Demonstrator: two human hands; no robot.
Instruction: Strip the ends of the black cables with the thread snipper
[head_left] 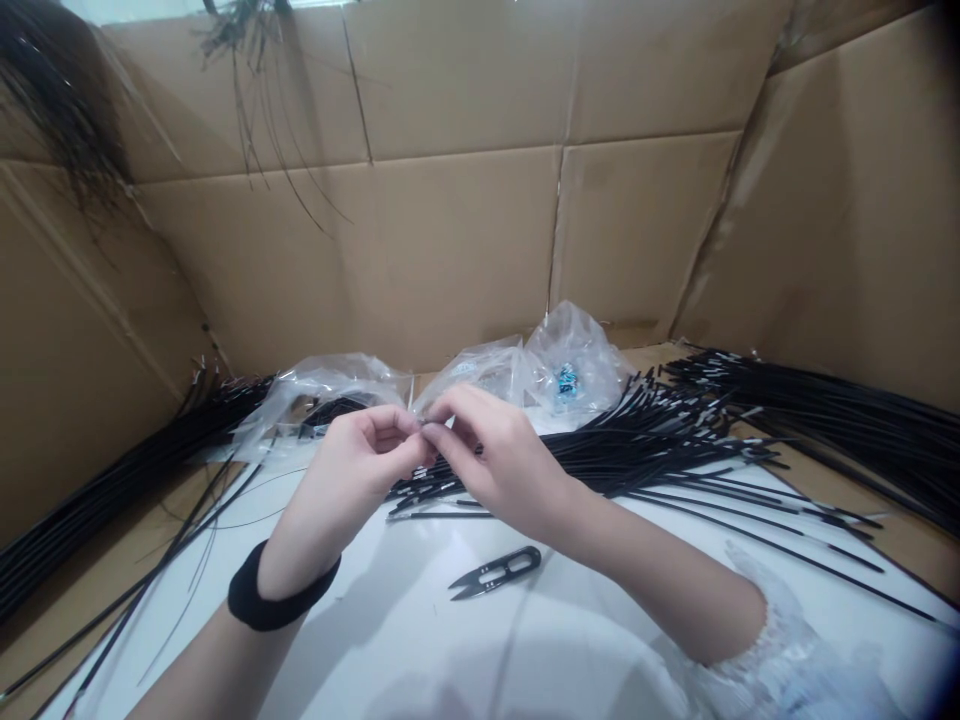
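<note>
- The left hand (360, 465) was curled, with its thumb and forefinger pinched on a small grey piece (426, 428).
- The right hand (504, 462) met it from the other side, fingers bent, with its fingertips closed on the same piece.
- The piece was held in the air above the middle of the desk (420, 640), toward its far edge. It was too small to tell what it was.
- A black wristband (277, 600) sat on the left wrist, and a white sleeve (780, 620) covered the right forearm near the elbow.
- Just under and behind the hands, a fan of black wires (660, 430) lay across the desk, with their ends pointing toward the hands.
- A second bundle (112, 490) ran along the left edge, and a third (847, 420) lay at the far right corner.
- Black snips (496, 572) lay flat on the white top near the right wrist, not touching either hand.
- Clear bags (322, 395) were crumpled along the far edge behind the hands. One of them (592, 345) held something small and blue.
- Cardboard (465, 230) stood as walls on the far, left and right sides.
</note>
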